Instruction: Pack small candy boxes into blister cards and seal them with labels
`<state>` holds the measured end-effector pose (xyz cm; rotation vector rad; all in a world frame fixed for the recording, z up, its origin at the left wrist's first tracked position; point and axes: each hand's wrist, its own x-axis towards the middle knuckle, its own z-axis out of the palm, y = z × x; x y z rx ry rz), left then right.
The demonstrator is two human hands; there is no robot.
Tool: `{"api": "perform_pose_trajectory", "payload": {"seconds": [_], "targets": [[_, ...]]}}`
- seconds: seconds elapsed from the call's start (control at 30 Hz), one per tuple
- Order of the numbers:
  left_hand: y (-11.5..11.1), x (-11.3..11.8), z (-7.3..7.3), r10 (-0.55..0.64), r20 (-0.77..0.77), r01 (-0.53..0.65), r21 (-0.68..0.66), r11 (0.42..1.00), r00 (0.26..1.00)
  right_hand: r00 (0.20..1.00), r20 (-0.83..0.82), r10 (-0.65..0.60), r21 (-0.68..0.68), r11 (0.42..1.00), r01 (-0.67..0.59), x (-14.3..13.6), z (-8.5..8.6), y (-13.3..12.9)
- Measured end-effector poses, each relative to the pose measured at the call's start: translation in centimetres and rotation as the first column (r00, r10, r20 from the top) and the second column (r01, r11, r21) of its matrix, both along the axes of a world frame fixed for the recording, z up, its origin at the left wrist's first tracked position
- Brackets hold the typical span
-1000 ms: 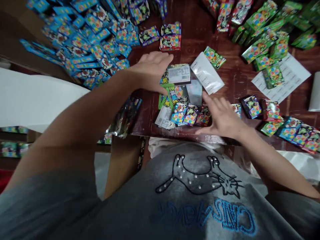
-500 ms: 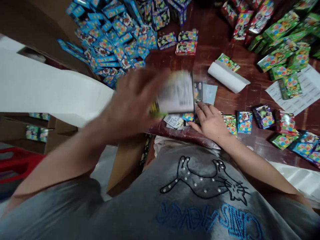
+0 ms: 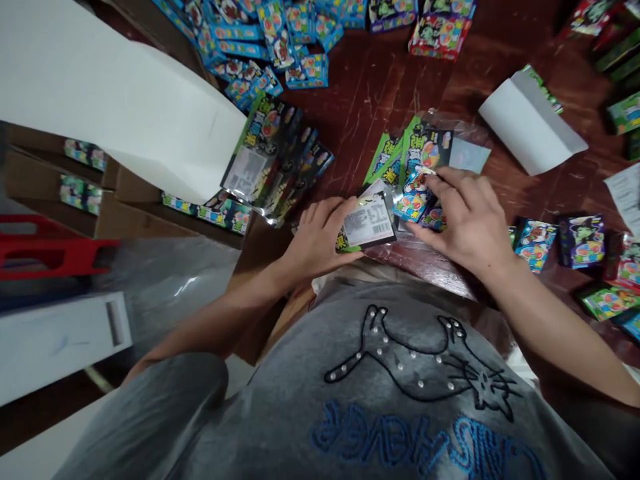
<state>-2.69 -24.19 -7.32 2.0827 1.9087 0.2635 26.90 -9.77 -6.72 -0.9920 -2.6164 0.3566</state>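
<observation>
My left hand (image 3: 327, 230) is closed on the edge of a black-and-green packet (image 3: 367, 220) with a white barcode label, close to the table's front edge. Against its right end, my right hand (image 3: 470, 213) pinches a small blue candy box (image 3: 414, 193) between thumb and fingers. A purple box (image 3: 434, 217) shows partly under those fingers. Just behind lie green-and-black printed packets (image 3: 425, 143), overlapping one another. Whether the blue box is inside the labelled packet's opening or only beside it, I cannot tell.
Shiny black packets (image 3: 275, 160) are piled at the left table edge. Blue boxes (image 3: 260, 40) heap up at the back. A curled white sheet (image 3: 533, 123) covers a green box. More boxes (image 3: 583, 240) line the right. Cardboard cartons (image 3: 110, 200) and a red stool (image 3: 50, 247) stand below left.
My left hand has come down to the table with the labelled packet. My right hand, which lay on the table, now pinches the blue box. The view has shifted, showing the pile of black packets.
</observation>
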Motion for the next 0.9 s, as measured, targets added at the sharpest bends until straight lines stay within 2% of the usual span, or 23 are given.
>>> {"api": "perform_pose_trajectory", "payload": {"seconds": [0.1, 0.13, 0.2, 0.3, 0.43, 0.53, 0.67, 0.83, 0.9], "targets": [[-0.1, -0.4, 0.5, -0.023, -0.029, 0.023, 0.009, 1.000, 0.999, 0.993, -0.099, -0.060, 0.091, 0.993, 0.069, 0.6, 0.3, 0.0], [-0.2, -0.6, 0.4, -0.030, -0.029, 0.030, 0.019, 0.999, 0.999, 0.992, -0.121, -0.045, 0.114, 0.992, 0.059, 0.7, 0.3, -0.1], [-0.2, -1.0, 0.0, -0.041, -0.012, 0.042, 0.048, 0.998, 0.999, 0.989, -0.115, 0.091, 0.095, 0.992, -0.081, 0.5, -0.1, -0.5], [-0.4, -1.6, -0.9, -0.067, 0.020, 0.065, 0.068, 0.996, 0.998, 0.934, -0.093, 0.346, 0.001, 0.938, -0.347, -0.1, -0.8, -1.1], [-0.3, -2.1, -1.7, -0.114, 0.048, 0.113, 0.023, 0.993, 0.992, 0.892, -0.082, 0.444, -0.064, 0.891, -0.449, -0.8, -1.5, -1.2], [0.0, -2.3, -1.8, -0.113, 0.048, 0.113, 0.006, 0.994, 0.992, 0.897, -0.081, 0.434, -0.071, 0.895, -0.440, -0.9, -1.9, -1.2], [0.3, -2.5, -1.7, -0.101, 0.042, 0.101, 0.020, 0.995, 0.994, 0.943, -0.078, 0.325, -0.010, 0.945, -0.326, -0.8, -2.4, -2.0], [0.0, -2.7, -1.8, -0.073, 0.040, 0.073, 0.013, 0.997, 0.997, 0.972, -0.043, 0.233, 0.052, 0.972, -0.231, -0.6, -2.5, -2.9], [-0.2, -2.7, -1.8, -0.040, 0.037, 0.039, 0.021, 0.999, 0.999, 0.975, -0.063, 0.214, 0.033, 0.977, -0.212, -0.6, -2.4, -2.7]]}}
